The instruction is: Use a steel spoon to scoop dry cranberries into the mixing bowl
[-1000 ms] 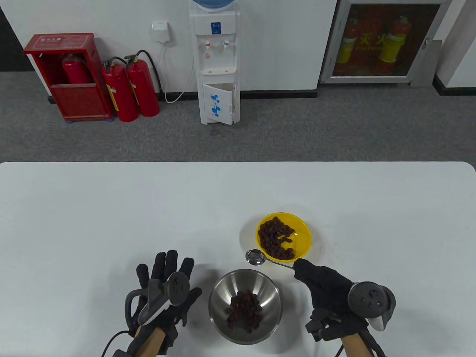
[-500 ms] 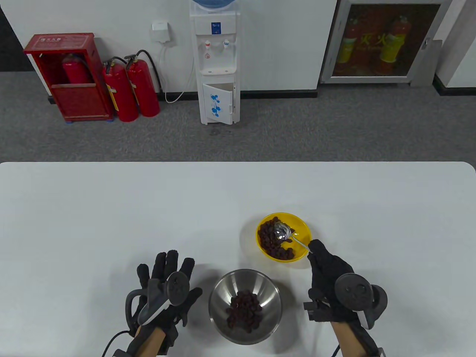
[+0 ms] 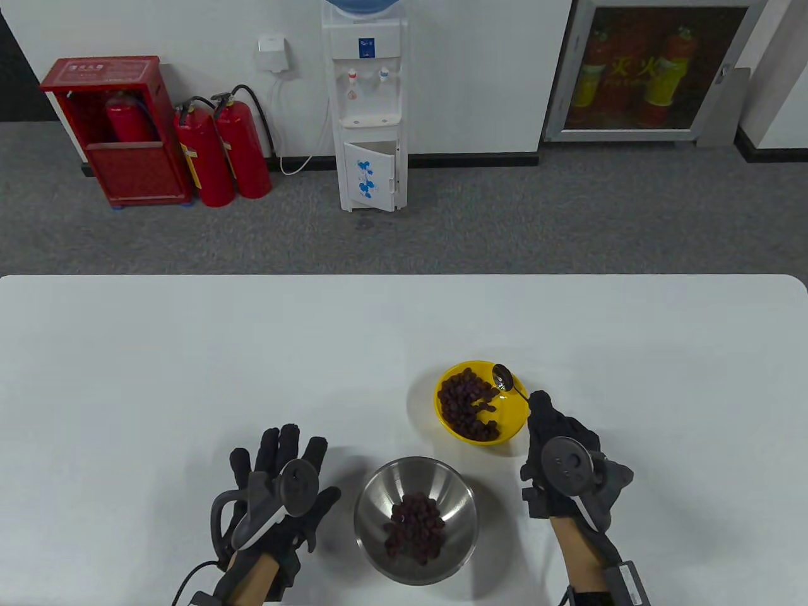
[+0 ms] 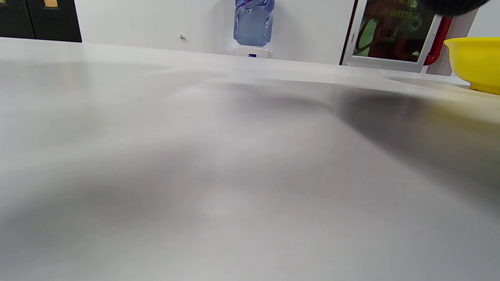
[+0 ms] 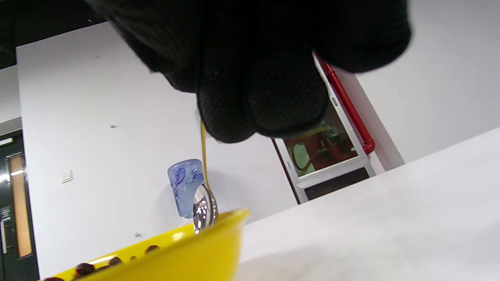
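Observation:
A yellow bowl [image 3: 514,407] holds dark dried cranberries [image 3: 467,404]. A steel mixing bowl [image 3: 379,499] nearer the front holds a pile of cranberries [image 3: 413,527]. My right hand [image 3: 555,442] grips the handle of a steel spoon [image 3: 503,377], whose head sits over the yellow bowl's far right rim, tilted on edge and empty. In the right wrist view the spoon [image 5: 204,208] dips behind the yellow bowl's rim [image 5: 187,242]. My left hand [image 3: 284,486] rests flat on the table left of the steel bowl, fingers spread, holding nothing.
The white table [image 3: 189,353] stretches far to the left and back. The left wrist view shows bare tabletop [image 4: 195,156] and the yellow bowl [image 4: 474,62] at the right edge. A water dispenser [image 3: 369,107] and fire extinguishers [image 3: 221,151] stand beyond the table.
My right hand swung the spoon from beside the steel bowl up into the yellow bowl, then to its far right rim, turning the spoon on edge. The left hand stayed put.

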The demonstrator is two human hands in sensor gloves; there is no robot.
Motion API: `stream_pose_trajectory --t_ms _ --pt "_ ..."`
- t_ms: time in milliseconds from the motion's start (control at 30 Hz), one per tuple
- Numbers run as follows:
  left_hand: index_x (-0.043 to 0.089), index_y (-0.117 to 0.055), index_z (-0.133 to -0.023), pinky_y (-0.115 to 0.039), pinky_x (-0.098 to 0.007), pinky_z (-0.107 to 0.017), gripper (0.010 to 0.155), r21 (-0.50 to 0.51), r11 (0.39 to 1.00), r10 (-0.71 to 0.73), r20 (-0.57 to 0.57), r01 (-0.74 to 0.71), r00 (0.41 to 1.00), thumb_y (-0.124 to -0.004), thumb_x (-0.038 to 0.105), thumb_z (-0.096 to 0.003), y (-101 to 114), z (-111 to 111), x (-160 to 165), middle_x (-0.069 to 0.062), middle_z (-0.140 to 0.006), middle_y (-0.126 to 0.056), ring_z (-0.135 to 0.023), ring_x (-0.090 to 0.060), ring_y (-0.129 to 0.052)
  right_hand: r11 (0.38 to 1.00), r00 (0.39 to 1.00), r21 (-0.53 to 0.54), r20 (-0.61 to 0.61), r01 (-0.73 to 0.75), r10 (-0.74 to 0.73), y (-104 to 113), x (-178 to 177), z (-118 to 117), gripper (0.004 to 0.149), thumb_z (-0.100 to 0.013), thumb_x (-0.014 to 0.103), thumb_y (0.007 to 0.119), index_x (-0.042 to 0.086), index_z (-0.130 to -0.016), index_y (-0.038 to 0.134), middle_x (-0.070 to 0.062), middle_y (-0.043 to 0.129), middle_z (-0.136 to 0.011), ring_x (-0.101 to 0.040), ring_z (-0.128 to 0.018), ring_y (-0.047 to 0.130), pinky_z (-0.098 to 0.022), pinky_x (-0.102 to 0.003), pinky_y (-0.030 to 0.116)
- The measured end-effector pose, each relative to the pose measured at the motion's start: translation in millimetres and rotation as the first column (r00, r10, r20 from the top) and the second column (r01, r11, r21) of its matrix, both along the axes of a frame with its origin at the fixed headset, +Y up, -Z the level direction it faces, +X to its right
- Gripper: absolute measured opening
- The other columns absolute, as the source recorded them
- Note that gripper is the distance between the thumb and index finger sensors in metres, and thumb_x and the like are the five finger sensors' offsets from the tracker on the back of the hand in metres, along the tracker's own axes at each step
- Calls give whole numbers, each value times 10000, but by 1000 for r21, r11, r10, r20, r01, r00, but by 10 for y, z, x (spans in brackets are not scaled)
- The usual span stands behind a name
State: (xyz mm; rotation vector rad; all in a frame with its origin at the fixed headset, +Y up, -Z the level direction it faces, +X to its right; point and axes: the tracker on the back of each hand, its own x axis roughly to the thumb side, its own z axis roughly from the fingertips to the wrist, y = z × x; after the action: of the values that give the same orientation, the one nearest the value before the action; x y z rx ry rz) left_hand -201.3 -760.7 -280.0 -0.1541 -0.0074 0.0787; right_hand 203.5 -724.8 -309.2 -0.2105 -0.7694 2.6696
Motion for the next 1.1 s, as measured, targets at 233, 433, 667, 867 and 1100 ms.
stream_pose_trajectory --t_ms 233,433,667,867,1100 --pt "520 -204 -1058 -25 -698 -709 789 4 1000 -2 1 2 1000 -584 745 -404 4 -2 -2 63 -1200 -35 -1153 -275 -49 995 998 -80 5 63 -63 -170 99 -54 406 -470 382 758 265 -855 814 110 964 -749 -175 -592 1015 -414 -433 798" --pt "518 -205 -1059 -25 -698 -708 789 7 1000 -5 4 5 1000 -583 745 -404 6 -3 2 63 -1200 -35 -1153 -274 -48 851 908 -354 -13 388 -419 -255 212 -143 417 -486 371 757 217 -868 817 94 981 -727 -183 -563 1035 -409 -438 807" --pt "520 -206 -1057 -25 -698 -709 788 6 1000 -8 5 8 1000 -583 745 -404 2 -3 8 64 -1199 -35 -1153 -274 -50 531 656 -522 75 667 -751 -448 349 -142 427 -500 344 772 107 -850 830 -24 1009 -661 -211 -481 1051 -359 -443 813" --pt "519 -207 -1057 -26 -698 -708 788 8 1000 -8 5 8 1000 -584 744 -404 3 0 9 63 -1200 -37 -1153 -275 -51 524 645 -507 86 685 -759 -472 341 -145 433 -500 347 768 98 -850 821 -17 1005 -665 -208 -486 1050 -358 -438 817" --pt "519 -206 -1058 -26 -698 -708 788 9 1000 -9 6 9 1000 -583 745 -404 4 3 13 62 -1200 -37 -1153 -274 -50 456 573 -490 113 743 -812 -516 343 -133 437 -502 344 763 84 -850 812 -20 996 -678 -206 -503 1046 -366 -435 818"
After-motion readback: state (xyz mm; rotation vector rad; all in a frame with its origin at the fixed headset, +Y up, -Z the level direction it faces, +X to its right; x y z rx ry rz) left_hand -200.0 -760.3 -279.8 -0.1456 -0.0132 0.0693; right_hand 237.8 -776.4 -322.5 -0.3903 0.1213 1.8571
